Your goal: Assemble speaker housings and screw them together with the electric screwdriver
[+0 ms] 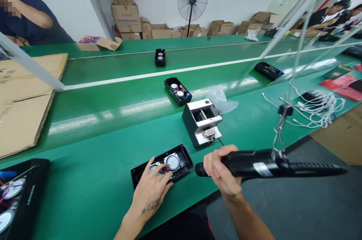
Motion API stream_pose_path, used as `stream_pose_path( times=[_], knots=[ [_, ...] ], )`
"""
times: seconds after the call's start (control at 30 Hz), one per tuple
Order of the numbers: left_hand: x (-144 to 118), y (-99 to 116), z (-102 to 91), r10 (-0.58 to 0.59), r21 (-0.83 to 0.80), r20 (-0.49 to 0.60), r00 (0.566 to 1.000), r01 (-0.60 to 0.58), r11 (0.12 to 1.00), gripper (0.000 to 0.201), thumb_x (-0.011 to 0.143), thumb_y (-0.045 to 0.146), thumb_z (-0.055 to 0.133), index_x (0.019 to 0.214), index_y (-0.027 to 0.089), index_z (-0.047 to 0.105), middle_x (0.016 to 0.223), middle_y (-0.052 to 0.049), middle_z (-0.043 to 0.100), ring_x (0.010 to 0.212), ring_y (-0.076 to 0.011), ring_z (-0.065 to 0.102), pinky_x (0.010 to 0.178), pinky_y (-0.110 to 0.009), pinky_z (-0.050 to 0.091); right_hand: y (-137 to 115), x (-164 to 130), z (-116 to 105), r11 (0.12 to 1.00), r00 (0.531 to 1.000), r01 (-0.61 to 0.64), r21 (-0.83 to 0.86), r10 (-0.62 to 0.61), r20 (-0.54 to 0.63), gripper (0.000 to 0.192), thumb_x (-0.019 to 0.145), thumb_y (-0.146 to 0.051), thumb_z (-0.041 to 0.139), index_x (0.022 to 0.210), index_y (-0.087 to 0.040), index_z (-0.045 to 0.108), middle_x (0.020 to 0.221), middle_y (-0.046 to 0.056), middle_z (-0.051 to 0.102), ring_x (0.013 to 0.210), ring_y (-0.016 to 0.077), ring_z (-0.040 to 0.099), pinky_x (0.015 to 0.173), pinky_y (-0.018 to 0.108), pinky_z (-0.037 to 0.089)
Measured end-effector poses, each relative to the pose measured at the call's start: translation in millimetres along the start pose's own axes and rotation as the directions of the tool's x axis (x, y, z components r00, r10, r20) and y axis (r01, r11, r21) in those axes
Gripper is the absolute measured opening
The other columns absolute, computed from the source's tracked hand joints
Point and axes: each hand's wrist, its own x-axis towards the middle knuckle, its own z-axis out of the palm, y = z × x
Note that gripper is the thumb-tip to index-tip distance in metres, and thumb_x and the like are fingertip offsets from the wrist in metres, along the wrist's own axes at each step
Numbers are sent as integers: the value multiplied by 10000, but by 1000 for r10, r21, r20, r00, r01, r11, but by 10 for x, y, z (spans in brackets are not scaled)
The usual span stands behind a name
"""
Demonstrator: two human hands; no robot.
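Observation:
A black speaker housing (pixel 181 155) with two round silver speakers lies open at the near edge of the green bench (pixel 93 191). My left hand (pixel 151 191) rests on its left part, fingers over the red wires and one speaker. My right hand (pixel 222 174) grips a black electric screwdriver (pixel 268 166), held level, its tip pointing left at the housing's right end. The screwdriver hangs from a spring hook and cord (pixel 281 126).
A grey screw feeder box (pixel 201 121) stands behind the housing, next to a plastic bag (pixel 222 100). More black housings (pixel 177 90) (pixel 160 57) ride the belt. Another housing (pixel 17 194) lies at far left. Cardboard sheets (pixel 22 104), white cables (pixel 316 106), other people at the edges.

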Motion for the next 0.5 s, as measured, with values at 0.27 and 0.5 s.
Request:
stream_pose_path(
  times=[0.27,0.5],
  knots=[
    [0,-12,12,0,-6,-8,1000,0,1000,208,1050,278,497,1101,219,690,880,-21,789,1085,-242,700,1267,-588,301,287,-221,152,999,993,-53,-6,53,110,138,1022,-253,579,1120,-296,493,626,-91,422,460,89,425,464,214,404],
    [-3,-3,17,-16,-28,43,999,17,999,167,1025,249,544,1109,218,685,883,-23,785,1118,-252,693,1271,-609,287,385,-281,126,992,986,-97,-80,107,128,146,1012,-250,576,1101,-281,464,620,-92,441,455,103,455,466,240,424]
  ],
)
